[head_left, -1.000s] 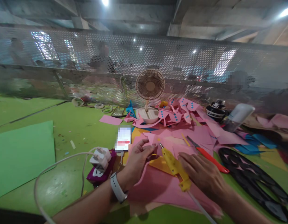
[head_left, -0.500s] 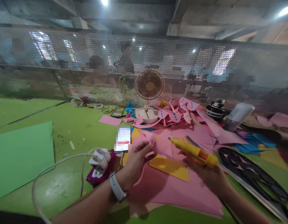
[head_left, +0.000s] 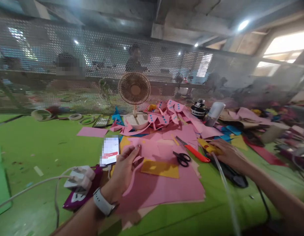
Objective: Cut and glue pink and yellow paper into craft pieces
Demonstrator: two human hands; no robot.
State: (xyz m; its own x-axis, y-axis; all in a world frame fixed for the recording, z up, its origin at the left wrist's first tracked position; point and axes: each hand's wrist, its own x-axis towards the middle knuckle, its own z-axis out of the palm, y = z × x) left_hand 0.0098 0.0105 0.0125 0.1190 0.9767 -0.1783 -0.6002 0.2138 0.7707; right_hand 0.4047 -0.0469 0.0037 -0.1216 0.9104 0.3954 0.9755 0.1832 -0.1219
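Yellow plastic marked the main change: the glue gun (head_left: 203, 145), which half a second earlier pointed its nozzle toward the left fingers, now sat well to the right, over a black object (head_left: 239, 178) beyond the red-handled tool (head_left: 198, 154). That seemed to leave the gluing paused, with the pink sheets (head_left: 166, 193) and the yellow strip (head_left: 160, 168) free of the tool. Black scissors (head_left: 183, 159), hidden before, now showed near the strip. The person's right hand (head_left: 225, 152) reached out palm down, forearm slanting in from the lower right, its half-curled fingers over the gun's body; whether they gripped or merely rested could not be told. Across the sheets, the left hand (head_left: 123, 168) stayed turned thumb-up, thumb and forefinger drawn nearly together at the pink paper; anything pinched between them was too small to make out.
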